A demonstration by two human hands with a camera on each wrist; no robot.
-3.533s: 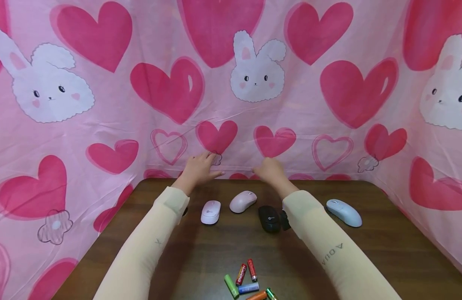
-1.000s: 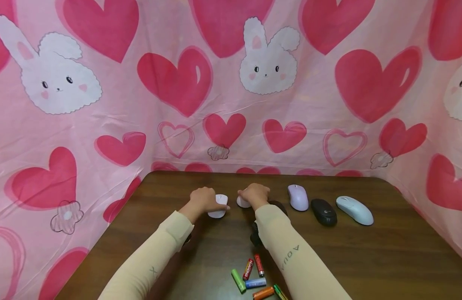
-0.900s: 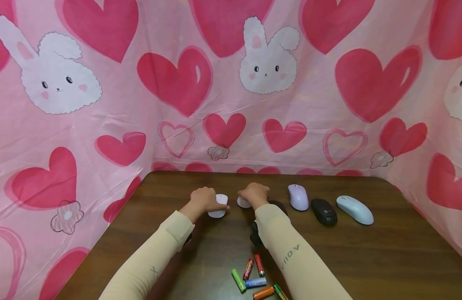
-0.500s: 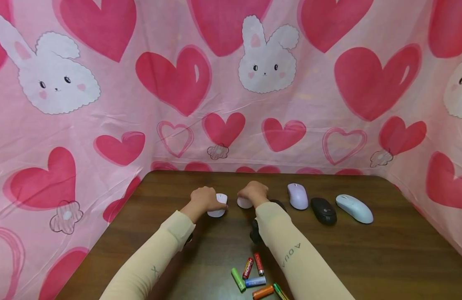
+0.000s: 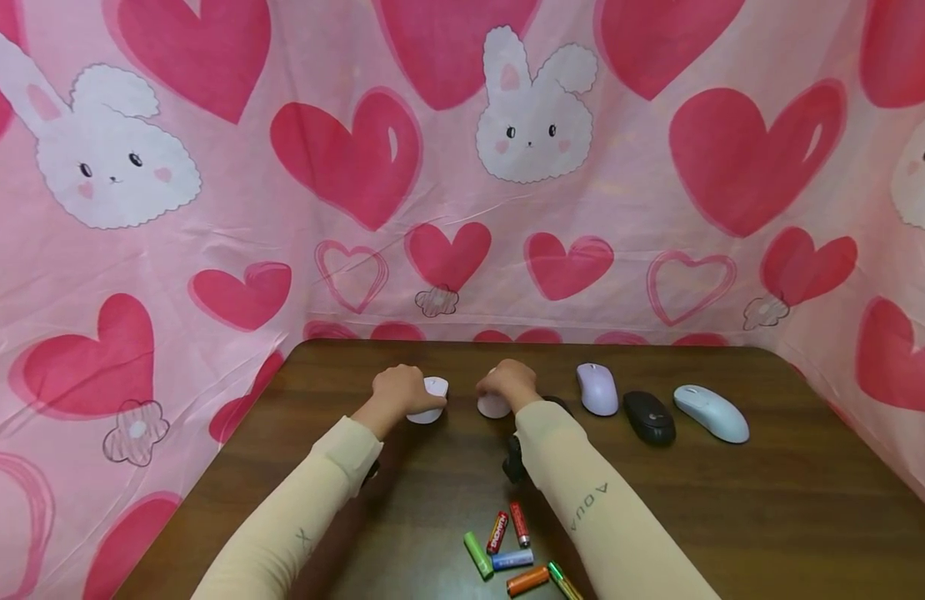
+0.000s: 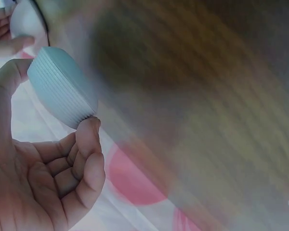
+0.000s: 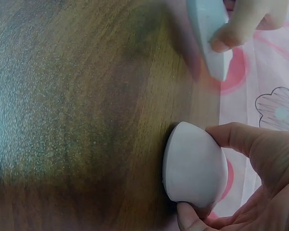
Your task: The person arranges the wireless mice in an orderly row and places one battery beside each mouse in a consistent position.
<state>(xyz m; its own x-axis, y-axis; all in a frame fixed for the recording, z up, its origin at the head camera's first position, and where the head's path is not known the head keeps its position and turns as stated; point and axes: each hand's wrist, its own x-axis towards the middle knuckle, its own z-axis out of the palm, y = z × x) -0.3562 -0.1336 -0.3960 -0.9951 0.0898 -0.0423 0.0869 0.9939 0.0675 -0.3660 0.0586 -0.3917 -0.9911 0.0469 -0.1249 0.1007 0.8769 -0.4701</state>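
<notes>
My left hand (image 5: 404,393) pinches a white computer mouse (image 5: 436,386) between thumb and fingers. Up close in the left wrist view, that mouse's ribbed side (image 6: 62,91) faces the camera, and the mouse looks slightly raised from the table. My right hand (image 5: 512,383) grips a second, pale pinkish-white mouse (image 5: 494,407) by its sides. The right wrist view has this mouse (image 7: 195,163) close against the tabletop, thumb and fingers at opposite sides. To the right of my right hand lie a lilac mouse (image 5: 597,390), a black mouse (image 5: 649,418) and a pale blue-white mouse (image 5: 712,413).
Several batteries lie nearer to me on the brown wooden table (image 5: 402,517), among them a green one (image 5: 478,556), a blue one (image 5: 512,559) and an orange one (image 5: 527,581). A pink cloth (image 5: 447,192) with hearts and rabbits hangs behind the table.
Earlier both hands hovered near the far edge; now each holds a mouse. The black mouse has moved right. Within the last half second, the left hand's mouse shifted slightly left and away.
</notes>
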